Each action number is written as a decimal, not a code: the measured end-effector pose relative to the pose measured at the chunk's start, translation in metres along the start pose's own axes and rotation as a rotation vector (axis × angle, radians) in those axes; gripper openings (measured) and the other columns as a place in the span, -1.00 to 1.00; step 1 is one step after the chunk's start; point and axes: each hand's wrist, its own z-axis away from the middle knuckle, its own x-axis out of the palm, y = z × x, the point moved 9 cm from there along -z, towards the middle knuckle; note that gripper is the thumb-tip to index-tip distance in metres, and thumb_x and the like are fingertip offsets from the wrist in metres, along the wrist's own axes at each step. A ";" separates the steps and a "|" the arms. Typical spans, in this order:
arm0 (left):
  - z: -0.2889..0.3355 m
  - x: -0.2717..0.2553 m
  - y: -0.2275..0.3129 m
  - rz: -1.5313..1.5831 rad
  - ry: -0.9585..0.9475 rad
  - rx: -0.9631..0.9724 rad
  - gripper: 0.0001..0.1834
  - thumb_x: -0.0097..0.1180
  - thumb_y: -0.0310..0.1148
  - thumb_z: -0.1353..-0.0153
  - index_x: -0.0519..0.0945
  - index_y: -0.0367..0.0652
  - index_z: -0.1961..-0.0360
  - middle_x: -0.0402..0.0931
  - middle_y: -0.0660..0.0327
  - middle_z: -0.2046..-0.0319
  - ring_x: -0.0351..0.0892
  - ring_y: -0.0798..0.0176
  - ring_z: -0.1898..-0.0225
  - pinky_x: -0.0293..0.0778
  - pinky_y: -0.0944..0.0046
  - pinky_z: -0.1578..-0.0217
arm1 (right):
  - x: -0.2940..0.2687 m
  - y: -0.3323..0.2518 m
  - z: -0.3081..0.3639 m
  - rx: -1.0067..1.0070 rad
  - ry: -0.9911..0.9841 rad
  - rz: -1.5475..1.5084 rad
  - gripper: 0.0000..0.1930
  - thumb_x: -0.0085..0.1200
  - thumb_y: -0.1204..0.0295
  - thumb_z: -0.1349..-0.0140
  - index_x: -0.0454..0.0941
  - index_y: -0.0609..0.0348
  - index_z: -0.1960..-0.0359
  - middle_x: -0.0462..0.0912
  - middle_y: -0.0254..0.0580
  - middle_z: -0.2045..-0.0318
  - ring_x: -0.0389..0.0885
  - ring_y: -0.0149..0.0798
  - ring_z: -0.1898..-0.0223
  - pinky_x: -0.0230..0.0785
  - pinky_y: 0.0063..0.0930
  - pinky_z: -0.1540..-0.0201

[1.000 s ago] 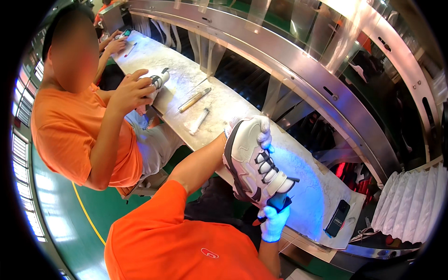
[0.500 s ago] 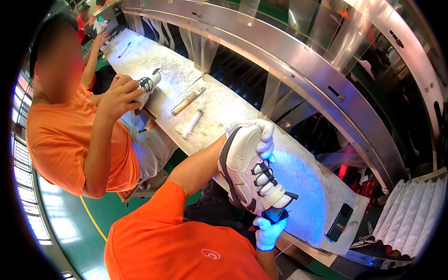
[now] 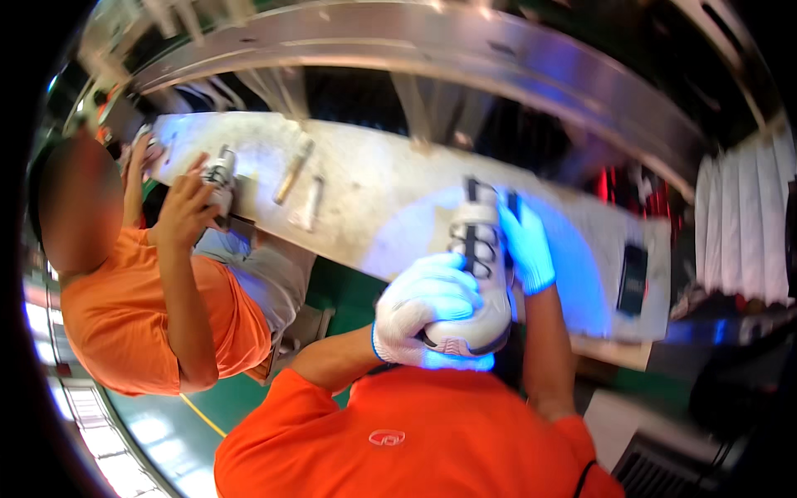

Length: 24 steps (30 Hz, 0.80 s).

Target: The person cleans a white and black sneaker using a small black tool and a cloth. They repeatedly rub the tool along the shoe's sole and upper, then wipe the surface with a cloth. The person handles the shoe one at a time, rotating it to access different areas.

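One shoe: left hand curls over its toe; right hand lies alongside, hold unclear. Seemingly steadying; any turn calls for firm grip.

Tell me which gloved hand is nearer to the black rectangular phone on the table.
Right. The gloved right hand is left of the phone, apart from it; the gloved left hand is farther left, on the toe of the white shoe with black laces.

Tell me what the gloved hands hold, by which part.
Left hand: a white shoe, by its toe. Right hand: beside the shoe's far end; too blurred to tell its hold.
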 end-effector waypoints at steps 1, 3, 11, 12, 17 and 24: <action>0.013 0.008 0.010 -0.073 0.047 0.068 -0.11 0.94 -0.01 0.24 0.64 -0.16 -0.02 0.77 0.08 0.05 0.80 -0.06 -0.03 0.58 -0.26 -0.31 | -0.010 -0.003 0.007 -0.044 0.021 0.180 -0.67 0.31 0.17 -0.56 0.73 0.19 -0.05 0.74 -0.30 0.38 0.59 -0.47 0.52 0.44 -0.42 0.48; 0.041 0.022 0.017 -0.079 0.023 0.031 -0.06 0.95 -0.04 0.25 0.60 -0.13 -0.09 0.73 0.11 -0.02 0.75 -0.05 -0.11 0.43 -0.40 -0.42 | -0.021 -0.026 0.055 -0.020 0.124 0.240 -0.62 0.35 0.19 -0.53 0.73 0.27 -0.14 0.81 -0.22 0.24 0.62 -0.48 0.46 0.48 -0.42 0.41; 0.079 0.055 0.027 -0.096 0.009 0.020 -0.38 0.79 -0.25 0.04 0.64 -0.05 0.02 0.77 0.12 0.02 0.76 -0.09 -0.15 0.10 -0.56 -0.58 | -0.043 -0.028 0.245 -0.015 0.307 -0.501 -0.38 -0.12 -0.10 -0.75 0.60 0.28 -0.29 0.84 0.16 -0.05 0.65 -0.27 0.50 0.55 -0.35 0.45; 0.079 0.056 0.030 -0.089 0.058 0.021 -0.49 0.74 -0.31 -0.01 0.67 -0.09 0.07 0.80 0.09 0.02 0.78 -0.09 -0.14 0.08 -0.56 -0.59 | -0.047 -0.030 0.250 -0.101 0.295 -0.566 -0.29 -0.17 -0.23 -0.72 0.61 0.23 -0.31 0.84 0.06 0.05 0.66 -0.25 0.49 0.55 -0.36 0.44; 0.085 0.056 0.030 -0.154 0.188 0.003 -0.23 0.85 -0.17 0.05 0.61 -0.08 -0.11 0.74 0.11 -0.06 0.71 -0.13 -0.26 0.14 -0.50 -0.59 | -0.050 -0.069 0.237 -0.314 0.055 -0.699 -0.18 -0.14 -0.37 -0.61 0.64 0.20 -0.32 0.68 -0.25 0.40 0.56 -0.33 0.54 0.42 -0.40 0.53; 0.088 0.051 0.030 -0.104 0.197 -0.051 -0.19 0.86 -0.22 0.05 0.61 -0.07 -0.18 0.73 0.07 -0.13 0.68 -0.15 -0.32 0.19 -0.45 -0.59 | -0.020 -0.123 0.205 -0.330 -0.134 -1.082 -0.22 -0.19 -0.29 -0.68 0.60 0.24 -0.37 0.41 -0.42 0.55 0.33 -0.47 0.62 0.27 -0.48 0.63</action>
